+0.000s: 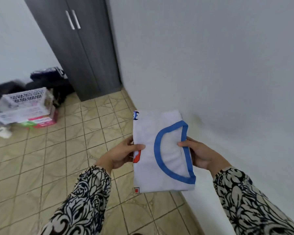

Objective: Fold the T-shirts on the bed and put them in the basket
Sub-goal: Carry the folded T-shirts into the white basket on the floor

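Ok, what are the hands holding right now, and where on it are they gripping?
A folded white T-shirt: the left hand pinches its left edge, and the right hand pinches its right edge at the blue collar.

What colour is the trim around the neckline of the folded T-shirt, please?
Blue, on a white T-shirt; the neckline trim shows clearly in the head view.

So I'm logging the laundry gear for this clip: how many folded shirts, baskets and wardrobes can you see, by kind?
Folded white T-shirt with blue collar trim, held by left hand and right hand: 1
White plastic lattice basket: 1
Tall dark grey wardrobe: 1
Total: 3
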